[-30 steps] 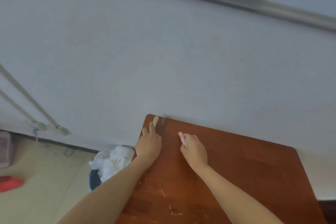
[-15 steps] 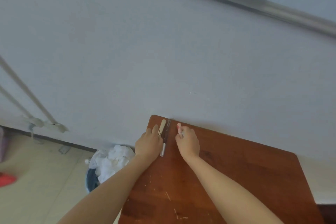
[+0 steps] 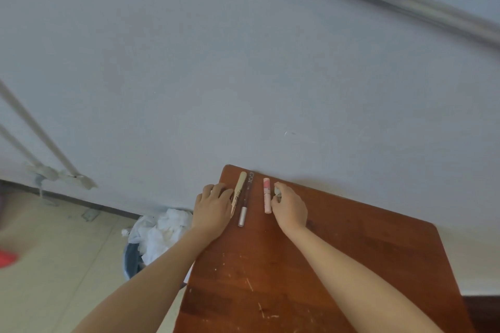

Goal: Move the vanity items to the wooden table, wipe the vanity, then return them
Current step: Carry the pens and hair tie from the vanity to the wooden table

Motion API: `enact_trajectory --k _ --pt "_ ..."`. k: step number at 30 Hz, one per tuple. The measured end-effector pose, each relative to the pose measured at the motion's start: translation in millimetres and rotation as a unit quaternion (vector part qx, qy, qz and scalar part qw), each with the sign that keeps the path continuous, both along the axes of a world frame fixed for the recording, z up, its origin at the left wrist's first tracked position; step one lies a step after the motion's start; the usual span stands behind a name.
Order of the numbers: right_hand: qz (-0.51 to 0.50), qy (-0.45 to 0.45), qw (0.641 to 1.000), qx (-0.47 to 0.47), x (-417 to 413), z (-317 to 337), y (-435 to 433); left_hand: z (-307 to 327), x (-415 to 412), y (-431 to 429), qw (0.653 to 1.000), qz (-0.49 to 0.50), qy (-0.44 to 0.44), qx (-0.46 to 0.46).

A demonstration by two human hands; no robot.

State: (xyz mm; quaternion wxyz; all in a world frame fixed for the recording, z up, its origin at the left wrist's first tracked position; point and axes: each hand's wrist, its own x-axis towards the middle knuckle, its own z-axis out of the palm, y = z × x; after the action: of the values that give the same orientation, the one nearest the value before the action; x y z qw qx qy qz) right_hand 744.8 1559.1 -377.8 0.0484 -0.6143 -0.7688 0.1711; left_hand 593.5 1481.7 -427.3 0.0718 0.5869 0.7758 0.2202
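Three slim vanity items lie side by side at the far left corner of the wooden table (image 3: 338,265): a beige tube (image 3: 240,184), a dark pencil with a silver cap (image 3: 244,205) and a pink tube (image 3: 267,196). My left hand (image 3: 212,209) rests on the table with loosely curled fingers touching the beige tube's left side and hiding its lower end. My right hand (image 3: 290,209) sits just right of the pink tube and pinches a small pale item (image 3: 277,191) at its fingertips. The pink tube lies free.
A blue waste bin (image 3: 129,261) stuffed with white tissue (image 3: 159,228) stands on the floor against the table's left edge. The white wall (image 3: 243,76) runs right behind the table. Thin metal poles (image 3: 40,140) lean at the left, and a red object (image 3: 6,258) lies on the floor.
The right hand has laid the pink tube down beside the pencil and shifted right. The left hand has let the beige tube settle on the table and drawn back slightly.
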Motion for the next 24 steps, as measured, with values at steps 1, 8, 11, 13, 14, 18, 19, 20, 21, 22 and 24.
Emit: enact_trajectory --k 1,8,11,13,14,18,19,20,21,22,24 --pt "0.005 -0.007 1.000 -0.004 0 -1 1 -1 -1 0 1.000 -0.006 -0.004 0.001" --pt "0.080 0.000 0.997 -0.017 -15 -10 -3 -3 -8 0 1.000 -0.021 -0.011 0.016" --pt "0.096 -0.023 0.995 0.008 -15 -11 2 -7 -8 2 0.999 -0.015 -0.013 0.031" --pt "0.125 -0.030 0.990 0.063 -14 -9 7 -9 -8 3 0.999 -0.009 -0.012 0.033" --pt "0.151 -0.031 0.983 0.100 -13 -9 10 -10 -8 3 0.999 -0.005 -0.011 0.030" --pt "0.236 -0.113 0.954 0.147 -2 -12 22 -11 -7 3 1.000 -0.008 -0.007 0.006" --pt "0.251 -0.127 0.948 0.147 1 -12 23 -11 -7 3 1.000 -0.009 -0.007 0.005" --pt "0.262 -0.135 0.944 0.147 5 -11 23 -12 -7 3 1.000 -0.010 -0.007 0.006" --pt "0.270 -0.140 0.942 0.144 8 -12 21 -12 -7 3 1.000 -0.011 -0.009 0.005" --pt "0.275 -0.146 0.940 0.138 11 -11 19 -12 -7 3 1.000 -0.012 -0.010 0.004" --pt "0.276 -0.153 0.941 0.122 15 -12 15 -12 -7 3 1.000 -0.016 -0.014 -0.003"
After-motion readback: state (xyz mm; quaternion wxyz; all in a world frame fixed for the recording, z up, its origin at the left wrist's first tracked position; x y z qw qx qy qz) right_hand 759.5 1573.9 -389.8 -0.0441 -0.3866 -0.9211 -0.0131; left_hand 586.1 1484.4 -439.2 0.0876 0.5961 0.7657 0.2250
